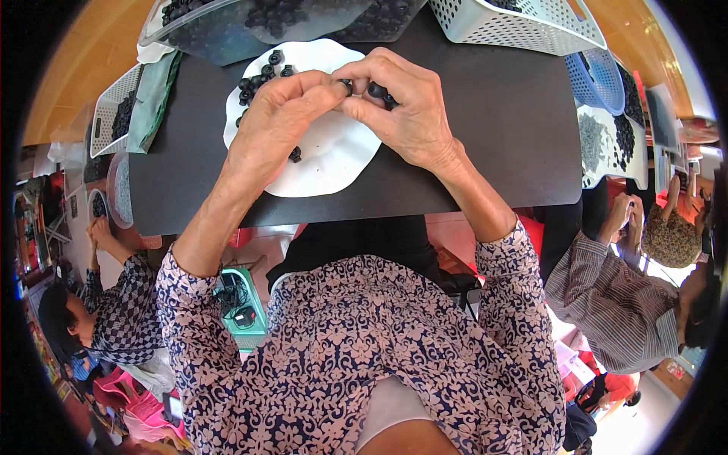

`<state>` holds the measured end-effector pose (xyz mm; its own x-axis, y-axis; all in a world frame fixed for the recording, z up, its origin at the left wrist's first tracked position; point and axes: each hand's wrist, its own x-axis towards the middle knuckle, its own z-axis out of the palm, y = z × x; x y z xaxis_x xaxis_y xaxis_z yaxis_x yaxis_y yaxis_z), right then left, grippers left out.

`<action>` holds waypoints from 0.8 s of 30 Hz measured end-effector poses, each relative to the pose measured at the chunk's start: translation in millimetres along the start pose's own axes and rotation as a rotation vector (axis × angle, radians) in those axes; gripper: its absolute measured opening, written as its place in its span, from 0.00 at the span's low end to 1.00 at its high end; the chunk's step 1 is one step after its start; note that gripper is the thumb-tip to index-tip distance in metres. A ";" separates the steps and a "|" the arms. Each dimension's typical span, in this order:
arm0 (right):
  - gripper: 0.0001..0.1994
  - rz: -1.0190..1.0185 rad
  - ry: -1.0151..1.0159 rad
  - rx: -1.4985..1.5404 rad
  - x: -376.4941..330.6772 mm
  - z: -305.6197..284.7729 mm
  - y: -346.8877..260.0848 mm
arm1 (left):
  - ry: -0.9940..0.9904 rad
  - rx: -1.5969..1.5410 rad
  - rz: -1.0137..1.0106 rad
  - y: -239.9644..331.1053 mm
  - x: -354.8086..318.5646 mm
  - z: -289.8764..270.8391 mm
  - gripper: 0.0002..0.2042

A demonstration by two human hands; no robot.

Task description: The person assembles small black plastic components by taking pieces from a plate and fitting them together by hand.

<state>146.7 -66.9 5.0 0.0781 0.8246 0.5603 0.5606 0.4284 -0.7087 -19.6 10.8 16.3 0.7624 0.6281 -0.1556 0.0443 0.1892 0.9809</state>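
Over the white plate on our black board, our left hand and right hand pinch small black parts between closed fingertips

1. I have one view only, a head-worn fisheye looking steeply down.
2. It sits close over the black tabletop; the wearer's patterned sleeves fill the lower frame.
3. Edges bow and darken at the rim, where neighbouring workers appear.

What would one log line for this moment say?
left hand: pinching small black part | right hand: pinching black piece | below: white plate, loose black parts
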 end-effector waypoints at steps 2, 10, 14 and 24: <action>0.11 -0.007 0.013 0.001 -0.5 0.4 1.1 | 0.039 0.115 0.065 2.1 -0.5 -4.1 0.12; 0.09 0.029 0.087 -0.019 -2.0 -5.2 -2.6 | 0.158 0.952 0.506 10.9 -4.5 -39.4 0.08; 0.09 0.173 0.129 0.144 -3.8 -5.4 -2.6 | 0.089 1.364 0.541 3.8 -10.9 -26.9 0.10; 0.09 0.548 -0.034 0.834 1.4 -14.1 -4.6 | 0.039 1.367 0.501 4.1 -3.9 -20.3 0.09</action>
<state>155.9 -73.0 15.1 0.1215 0.9907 0.0621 -0.3053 0.0968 -0.9473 -35.5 24.4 18.5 0.8658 0.4347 0.2479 0.3684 -0.8890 0.2719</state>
